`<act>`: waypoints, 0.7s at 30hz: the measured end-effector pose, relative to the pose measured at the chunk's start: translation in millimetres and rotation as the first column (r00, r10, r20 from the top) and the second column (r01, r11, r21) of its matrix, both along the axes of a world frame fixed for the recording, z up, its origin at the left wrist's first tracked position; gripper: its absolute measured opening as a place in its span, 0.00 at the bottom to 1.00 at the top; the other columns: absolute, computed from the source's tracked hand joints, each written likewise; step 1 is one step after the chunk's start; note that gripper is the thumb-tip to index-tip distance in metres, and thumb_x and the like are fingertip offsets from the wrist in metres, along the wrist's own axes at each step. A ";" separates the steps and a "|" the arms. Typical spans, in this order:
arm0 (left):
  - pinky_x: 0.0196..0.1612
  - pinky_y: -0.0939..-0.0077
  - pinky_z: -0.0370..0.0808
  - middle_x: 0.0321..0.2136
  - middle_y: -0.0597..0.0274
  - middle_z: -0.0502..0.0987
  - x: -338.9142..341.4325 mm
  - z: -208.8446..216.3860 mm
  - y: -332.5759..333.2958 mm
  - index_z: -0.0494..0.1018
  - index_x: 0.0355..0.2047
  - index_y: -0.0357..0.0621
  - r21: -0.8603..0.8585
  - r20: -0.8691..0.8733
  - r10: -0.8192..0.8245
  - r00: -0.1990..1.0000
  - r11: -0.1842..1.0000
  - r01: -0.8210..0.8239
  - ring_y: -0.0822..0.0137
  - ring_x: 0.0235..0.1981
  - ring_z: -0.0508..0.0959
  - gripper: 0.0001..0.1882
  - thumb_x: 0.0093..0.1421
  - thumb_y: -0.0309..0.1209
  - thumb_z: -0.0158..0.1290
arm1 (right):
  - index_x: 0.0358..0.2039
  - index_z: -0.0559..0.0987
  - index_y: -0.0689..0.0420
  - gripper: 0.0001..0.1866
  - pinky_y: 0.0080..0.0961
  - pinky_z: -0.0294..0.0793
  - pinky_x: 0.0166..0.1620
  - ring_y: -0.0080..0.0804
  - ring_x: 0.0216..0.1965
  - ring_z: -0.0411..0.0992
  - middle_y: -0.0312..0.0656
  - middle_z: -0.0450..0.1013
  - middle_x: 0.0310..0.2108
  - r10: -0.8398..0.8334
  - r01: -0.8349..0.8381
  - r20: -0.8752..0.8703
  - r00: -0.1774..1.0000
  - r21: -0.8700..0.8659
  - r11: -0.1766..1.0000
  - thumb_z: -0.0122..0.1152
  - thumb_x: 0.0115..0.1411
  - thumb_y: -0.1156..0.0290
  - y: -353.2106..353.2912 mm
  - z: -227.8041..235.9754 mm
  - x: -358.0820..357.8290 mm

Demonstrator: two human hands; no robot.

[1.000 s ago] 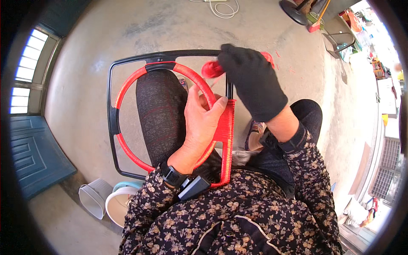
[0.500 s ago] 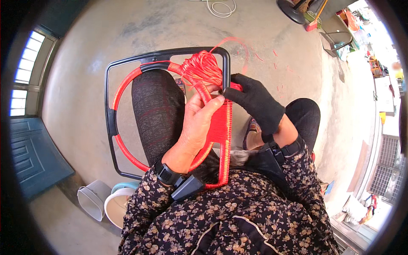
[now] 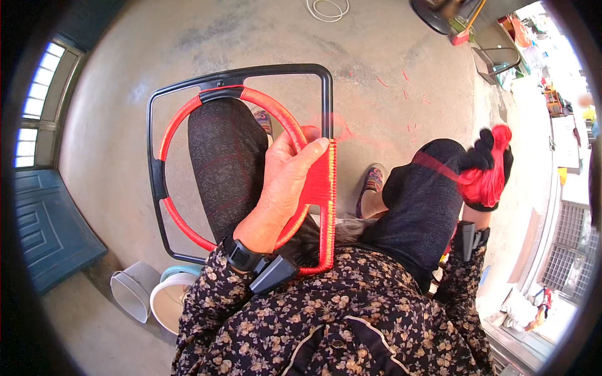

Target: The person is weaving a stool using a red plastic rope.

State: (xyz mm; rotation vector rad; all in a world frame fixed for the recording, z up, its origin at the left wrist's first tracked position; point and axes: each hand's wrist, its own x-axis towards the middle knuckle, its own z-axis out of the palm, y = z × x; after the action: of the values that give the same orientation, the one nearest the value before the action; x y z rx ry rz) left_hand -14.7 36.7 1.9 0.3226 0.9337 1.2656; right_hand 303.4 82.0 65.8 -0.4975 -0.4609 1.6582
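A black rectangular frame (image 3: 153,119) with a ring inside it rests over my lap. Red cord wraps much of the ring (image 3: 182,125), and a woven red panel (image 3: 321,182) joins it to the frame's right bar. My bare left hand (image 3: 285,172) grips the ring beside this panel, thumb near the frame's edge; its fingertips are partly hidden. Out to the right, above my right knee, my black-gloved right hand (image 3: 480,153) is closed round a bundle of red cord (image 3: 489,178). A blurred strand stretches from the bundle back toward the frame.
Short red cord scraps (image 3: 406,95) lie on the concrete floor. At lower left stand a grey bin (image 3: 135,294) and a white bucket (image 3: 168,304), near a blue door (image 3: 53,219). A white cable (image 3: 326,11) lies ahead; a red broom (image 3: 461,37) is at far right.
My right hand has swung from the frame's right bar out to the right, carrying the cord bundle with it. My left hand keeps its hold; the frame has shifted slightly left.
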 end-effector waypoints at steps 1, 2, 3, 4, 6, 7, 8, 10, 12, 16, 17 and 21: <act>0.31 0.84 0.73 0.31 0.67 0.76 0.5 0.7 1.2 0.71 0.40 0.43 0.002 0.004 -0.001 1.000 1.000 0.001 0.78 0.28 0.75 0.08 0.59 0.26 0.53 | 0.39 0.69 0.64 0.19 0.21 0.67 0.28 0.23 0.20 0.62 0.35 0.62 0.20 -0.038 0.041 0.082 0.996 -0.036 0.999 0.47 0.64 0.57 -3.4 0.0 20.0; 0.31 0.84 0.73 0.31 0.67 0.77 0.4 1.2 1.6 0.71 0.41 0.42 -0.002 -0.018 -0.007 1.000 1.000 0.007 0.78 0.28 0.75 0.09 0.59 0.26 0.53 | 0.40 0.68 0.64 0.19 0.19 0.67 0.28 0.21 0.20 0.62 0.35 0.60 0.18 -0.069 0.081 0.160 0.985 -0.069 0.994 0.47 0.64 0.58 -3.3 -6.1 45.1; 0.32 0.84 0.73 0.32 0.67 0.77 1.7 1.2 2.9 0.71 0.42 0.42 -0.004 -0.033 -0.022 0.999 1.000 0.022 0.78 0.29 0.76 0.11 0.59 0.26 0.53 | 0.39 0.69 0.64 0.17 0.18 0.67 0.28 0.22 0.20 0.62 0.35 0.62 0.20 -0.085 0.104 0.200 0.976 -0.085 0.991 0.47 0.64 0.60 0.4 -13.6 73.4; 0.32 0.84 0.73 0.32 0.67 0.77 1.2 0.8 2.1 0.71 0.42 0.42 -0.005 -0.035 -0.022 0.999 1.000 0.022 0.78 0.29 0.76 0.11 0.59 0.26 0.53 | 0.39 0.69 0.64 0.17 0.18 0.67 0.28 0.22 0.20 0.62 0.35 0.62 0.20 -0.084 0.103 0.197 0.977 -0.086 0.991 0.47 0.64 0.60 3.1 -17.2 71.8; 0.32 0.83 0.74 0.32 0.66 0.77 -0.2 1.5 0.6 0.71 0.42 0.42 0.008 -0.038 -0.021 0.999 1.000 0.021 0.77 0.29 0.76 0.10 0.59 0.26 0.53 | 0.42 0.70 0.64 0.18 0.17 0.68 0.29 0.21 0.22 0.65 0.36 0.68 0.24 -0.323 0.442 0.550 0.770 -0.094 0.892 0.49 0.64 0.60 8.8 -21.1 64.4; 0.32 0.83 0.74 0.32 0.66 0.77 -0.6 1.9 1.3 0.71 0.42 0.42 0.008 -0.038 -0.023 0.999 1.000 0.023 0.77 0.29 0.76 0.10 0.59 0.26 0.53 | 0.42 0.70 0.64 0.18 0.17 0.68 0.29 0.21 0.22 0.65 0.36 0.68 0.24 -0.324 0.443 0.550 0.769 -0.094 0.891 0.49 0.64 0.60 8.4 -18.1 60.6; 0.32 0.84 0.74 0.32 0.66 0.77 0.4 0.4 2.2 0.71 0.41 0.43 0.016 -0.010 -0.029 1.000 0.999 0.029 0.77 0.29 0.76 0.09 0.59 0.25 0.53 | 0.43 0.70 0.64 0.18 0.18 0.68 0.29 0.22 0.23 0.66 0.37 0.69 0.26 -0.218 0.336 0.567 0.794 -0.112 0.935 0.50 0.64 0.60 16.8 -24.5 19.9; 0.32 0.84 0.74 0.31 0.65 0.77 -1.6 -2.6 -0.2 0.71 0.40 0.43 0.021 0.013 -0.023 1.000 1.000 0.023 0.77 0.29 0.76 0.09 0.59 0.25 0.53 | 0.44 0.70 0.64 0.19 0.20 0.70 0.31 0.23 0.25 0.68 0.37 0.71 0.28 0.020 0.090 0.593 0.805 -0.155 0.984 0.51 0.63 0.60 22.1 -32.8 -41.6; 0.31 0.84 0.74 0.31 0.65 0.77 -1.1 -3.7 -0.6 0.71 0.37 0.44 0.025 0.027 -0.046 0.999 0.999 0.045 0.77 0.28 0.76 0.06 0.59 0.25 0.53 | 0.46 0.71 0.64 0.19 0.22 0.71 0.32 0.25 0.27 0.70 0.38 0.73 0.30 0.243 -0.150 0.610 0.754 -0.200 0.968 0.52 0.62 0.61 10.2 -36.3 -104.5; 0.31 0.84 0.73 0.30 0.66 0.77 3.3 -9.8 1.4 0.71 0.34 0.45 0.059 0.049 -0.054 0.997 0.997 0.051 0.78 0.28 0.76 0.04 0.59 0.25 0.53 | 0.48 0.72 0.62 0.19 0.22 0.73 0.33 0.26 0.27 0.74 0.42 0.75 0.35 0.526 -0.415 0.617 0.586 -0.329 0.848 0.56 0.60 0.64 8.5 -46.9 -151.0; 0.31 0.84 0.73 0.30 0.67 0.77 4.1 -9.1 2.2 0.71 0.34 0.45 0.049 0.020 -0.055 0.998 0.997 0.054 0.78 0.28 0.76 0.04 0.59 0.25 0.54 | 0.45 0.73 0.62 0.17 0.20 0.72 0.30 0.24 0.24 0.72 0.41 0.74 0.31 0.483 -0.325 0.620 0.618 -0.358 0.875 0.57 0.57 0.67 5.8 -54.8 -154.9; 0.31 0.84 0.73 0.29 0.68 0.77 1.5 -13.1 0.3 0.71 0.34 0.46 0.049 -0.056 -0.048 0.997 0.997 0.051 0.78 0.28 0.76 0.04 0.58 0.25 0.55 | 0.40 0.73 0.62 0.13 0.20 0.68 0.23 0.21 0.19 0.68 0.35 0.69 0.22 0.436 -0.293 0.634 0.639 -0.324 0.900 0.57 0.54 0.72 4.2 -32.5 -155.6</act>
State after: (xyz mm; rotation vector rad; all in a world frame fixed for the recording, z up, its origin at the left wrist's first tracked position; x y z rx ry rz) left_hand -13.1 36.9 -11.1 0.4200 0.9361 1.2413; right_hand 147.8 86.3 33.3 -1.2727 -1.0217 1.8796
